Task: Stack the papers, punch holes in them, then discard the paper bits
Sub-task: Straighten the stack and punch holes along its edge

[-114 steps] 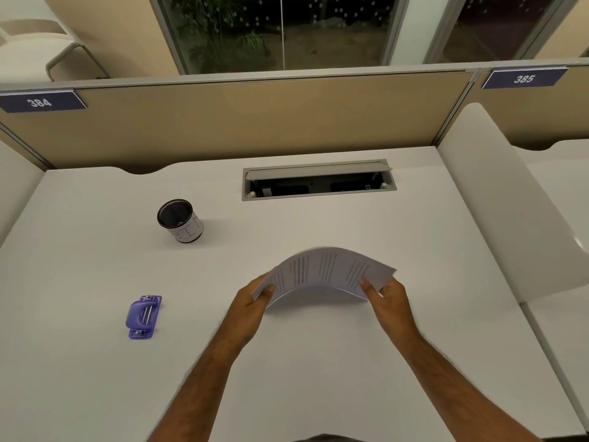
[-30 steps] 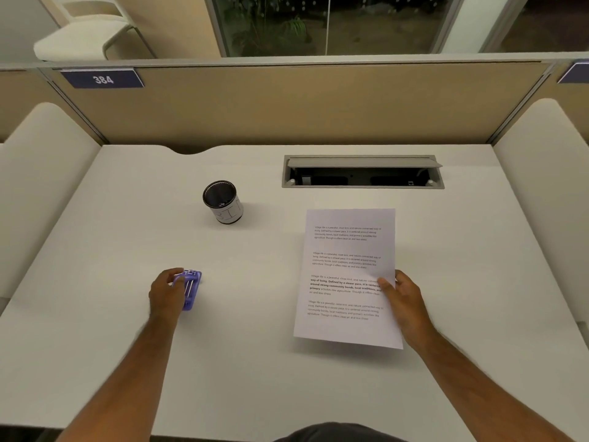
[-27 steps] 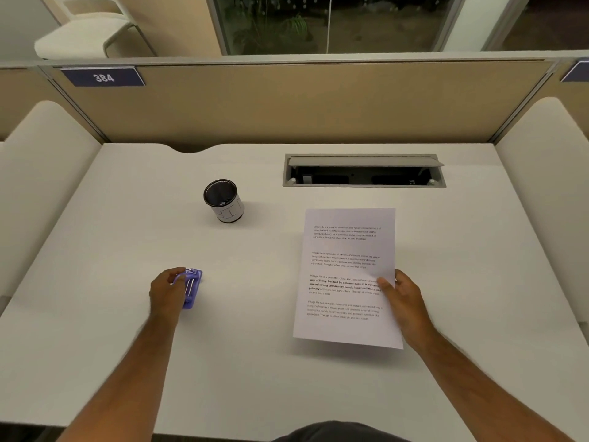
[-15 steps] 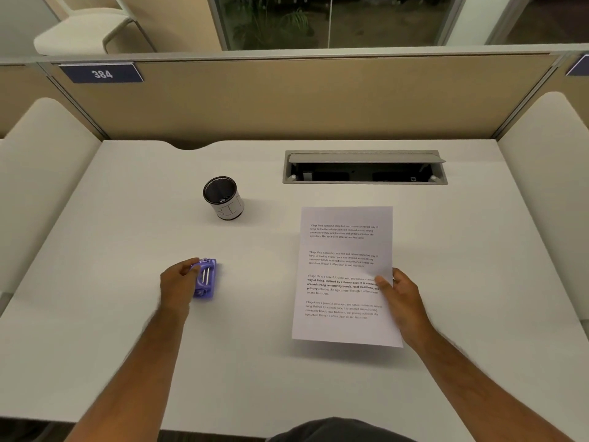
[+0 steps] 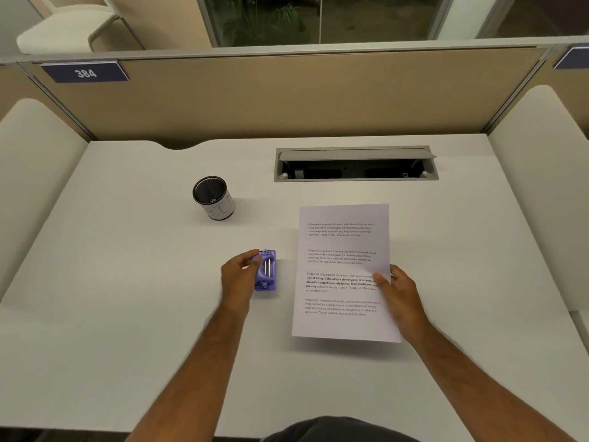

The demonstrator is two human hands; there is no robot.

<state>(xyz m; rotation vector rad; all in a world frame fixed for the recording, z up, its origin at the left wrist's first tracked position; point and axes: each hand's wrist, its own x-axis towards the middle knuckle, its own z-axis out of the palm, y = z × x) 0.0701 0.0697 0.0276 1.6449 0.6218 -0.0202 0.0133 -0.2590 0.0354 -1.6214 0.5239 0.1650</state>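
A squared stack of printed white papers [image 5: 342, 272] lies portrait-wise right of the desk's centre, its near edge slightly lifted. My right hand [image 5: 400, 295] grips the stack's right edge, thumb on top. A small purple hole punch [image 5: 267, 270] sits just left of the papers, a narrow gap between them. My left hand [image 5: 237, 275] holds the punch by its left side, with the fingers curled over its far end.
A small black-lined cup [image 5: 213, 198] stands at the back left of the white desk [image 5: 127, 314]. An open cable tray [image 5: 355, 164] is sunk into the desk behind the papers. Beige partitions close off the back and both sides.
My left hand has carried the purple punch rightward from the desk's left part to just beside the papers. My right hand and the stack have stayed put.
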